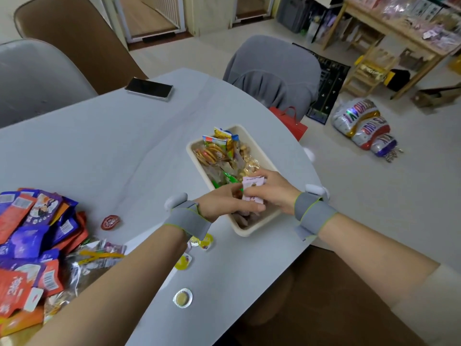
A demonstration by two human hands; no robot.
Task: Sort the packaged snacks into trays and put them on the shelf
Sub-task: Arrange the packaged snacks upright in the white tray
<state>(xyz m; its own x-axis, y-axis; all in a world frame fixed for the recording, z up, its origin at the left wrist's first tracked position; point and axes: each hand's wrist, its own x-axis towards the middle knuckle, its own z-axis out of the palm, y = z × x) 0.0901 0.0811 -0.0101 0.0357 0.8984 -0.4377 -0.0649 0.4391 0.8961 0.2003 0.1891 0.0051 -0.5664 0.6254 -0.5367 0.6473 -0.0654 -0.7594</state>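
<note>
Nearest, a heap of unsorted snack packets [32,236] lies on the table [99,146]. Further on, the left hand [222,202] and right hand [272,193] together pinch a pale packet [253,189] over the tray [259,227], already partly filled. Shelving appears not yet begun.

**Both hands in the snack tray**

So the person's got both hands over the near end of the cream tray [252,232] on the grey table [99,146]. Left hand [222,202] and right hand [273,189] are pinching 1 pale pink packet [253,188] together. Big pile of purple and red packets [32,236] sits off to the left, phone [149,88] at the far edge.
</note>
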